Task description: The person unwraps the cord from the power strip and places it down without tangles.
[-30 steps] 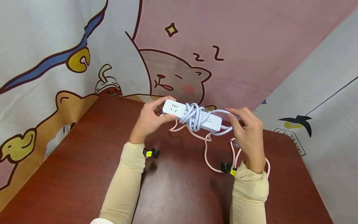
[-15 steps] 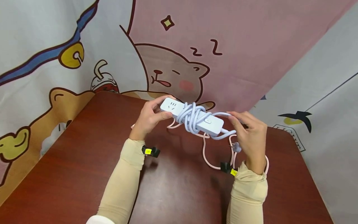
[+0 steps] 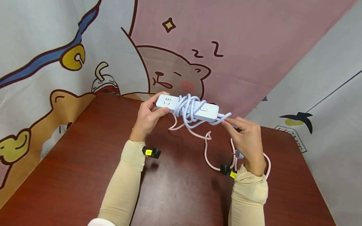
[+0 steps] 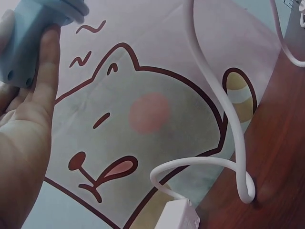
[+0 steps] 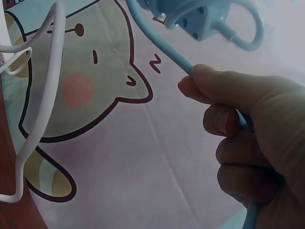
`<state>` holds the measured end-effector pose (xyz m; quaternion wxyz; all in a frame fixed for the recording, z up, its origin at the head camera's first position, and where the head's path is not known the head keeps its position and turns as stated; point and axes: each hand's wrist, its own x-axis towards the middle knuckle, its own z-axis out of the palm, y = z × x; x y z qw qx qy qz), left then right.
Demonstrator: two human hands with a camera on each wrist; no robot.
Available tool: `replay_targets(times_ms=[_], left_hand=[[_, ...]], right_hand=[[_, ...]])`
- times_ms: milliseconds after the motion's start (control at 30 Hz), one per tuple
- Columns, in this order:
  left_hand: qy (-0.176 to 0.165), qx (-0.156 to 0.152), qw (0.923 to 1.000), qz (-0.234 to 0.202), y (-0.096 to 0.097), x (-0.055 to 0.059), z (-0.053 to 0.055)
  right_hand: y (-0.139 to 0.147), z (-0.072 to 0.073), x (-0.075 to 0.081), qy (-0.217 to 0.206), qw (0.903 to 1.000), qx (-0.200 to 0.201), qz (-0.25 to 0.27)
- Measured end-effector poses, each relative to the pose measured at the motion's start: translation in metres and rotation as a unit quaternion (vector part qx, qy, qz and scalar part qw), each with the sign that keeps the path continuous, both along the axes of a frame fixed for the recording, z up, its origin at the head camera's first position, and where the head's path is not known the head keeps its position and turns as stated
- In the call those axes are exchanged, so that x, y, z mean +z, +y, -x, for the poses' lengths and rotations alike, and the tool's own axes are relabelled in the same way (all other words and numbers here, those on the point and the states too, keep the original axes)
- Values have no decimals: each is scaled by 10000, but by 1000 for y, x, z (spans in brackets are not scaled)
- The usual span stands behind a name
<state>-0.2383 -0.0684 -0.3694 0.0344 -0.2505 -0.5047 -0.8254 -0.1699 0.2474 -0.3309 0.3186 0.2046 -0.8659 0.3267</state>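
A pale blue-white power strip (image 3: 209,112) is held above the table, its cord (image 3: 187,108) wound several times round the middle. My left hand (image 3: 147,117) grips the socket end, thumb in front. In the left wrist view that hand (image 4: 28,143) supports the strip (image 4: 24,45) from below. My right hand (image 3: 247,138) pinches the free cord beyond the switch end. The right wrist view shows the cord (image 5: 164,45) running between thumb and index finger and through the curled fingers. A pale plug (image 3: 238,154) shows beside the right wrist.
A pinkish-white cord (image 3: 207,153) lies in loose bends on the brown table (image 3: 175,191). In the left wrist view a white box (image 4: 176,214) joins such a cord. A printed cloth (image 3: 240,72) hangs behind the table.
The power strip and left hand have shifted left and slightly up. A cord loop now hangs lower beneath the strip. The right hand has moved left, still pinching the cord.
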Motion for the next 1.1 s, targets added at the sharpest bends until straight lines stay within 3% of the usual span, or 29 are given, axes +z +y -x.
replay_targets(times_ms=[100, 233, 367, 467, 867, 1100], left_hand=[[4, 165, 9998, 63, 0, 0, 1], [-12, 641, 9968, 469, -1, -1, 2], [-56, 1278, 9872, 951, -2, -2, 4], [-89, 1538, 9816, 1124, -2, -2, 5], [39, 1899, 9732, 1294, -2, -3, 7], [-42, 1852, 9737, 1325, -1, -3, 8]], right_hand=[[-1, 0, 1, -13, 9998, 76, -210], [-2, 0, 0, -22, 9990, 136, -417], [-3, -3, 1, -85, 9984, 198, -522], [-4, -7, 4, -227, 9977, 218, -607], [-9, -16, 15, -620, 9955, 410, -588], [-11, -21, 20, -140, 9975, 461, -518]])
